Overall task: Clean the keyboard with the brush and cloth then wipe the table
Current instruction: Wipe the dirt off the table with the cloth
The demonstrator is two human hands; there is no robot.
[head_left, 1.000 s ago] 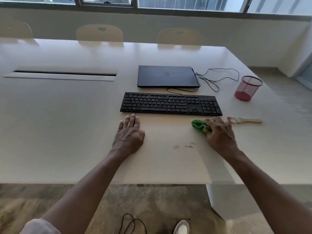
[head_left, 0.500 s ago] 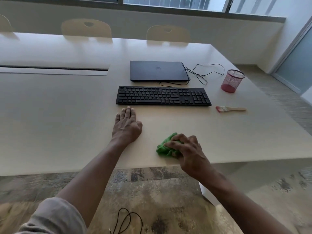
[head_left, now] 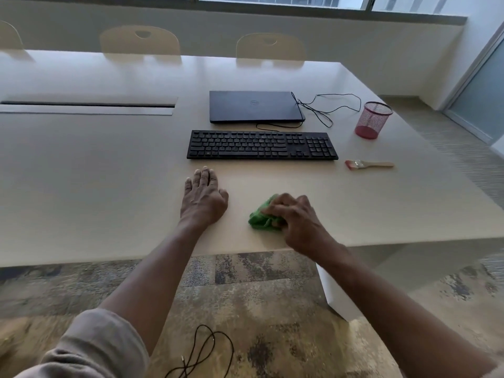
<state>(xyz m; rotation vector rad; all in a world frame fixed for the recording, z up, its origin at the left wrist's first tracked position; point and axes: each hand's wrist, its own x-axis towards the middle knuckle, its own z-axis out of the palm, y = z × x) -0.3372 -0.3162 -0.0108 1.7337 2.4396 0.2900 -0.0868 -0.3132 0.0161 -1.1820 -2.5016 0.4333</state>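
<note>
While the left hand [head_left: 203,199] lies flat on the table [head_left: 95,173] with its fingers straight and together, holding nothing, the right hand [head_left: 296,221] has its fingers curled over a bunched green cloth [head_left: 260,221] and presses it onto the tabletop near the front edge. Left hand and cloth sit near each other but apart, with a strip of bare table between them. Beyond the left hand, a black keyboard [head_left: 262,145] lies square to the front edge, clear of both hands. Just to the right of the keyboard, a small brush [head_left: 368,164] with a wooden handle lies flat, its reddish bristles pointing toward the keyboard and its handle pointing away to the right; nothing touches it. Behind the keyboard rests a closed dark laptop [head_left: 255,106], and a thin black cable [head_left: 327,110] loops across the table from its right side. A red mesh cup [head_left: 373,120] stands upright near the right edge, beyond the brush. A long slot [head_left: 87,107] is set into the tabletop at the left. Pale chair backs [head_left: 139,40] show along the far side. Below the table's front edge, a patterned carpet [head_left: 259,309] is visible with another black cord [head_left: 201,350] lying on it, and a grey sleeve [head_left: 92,347] covers the upper left arm.
</note>
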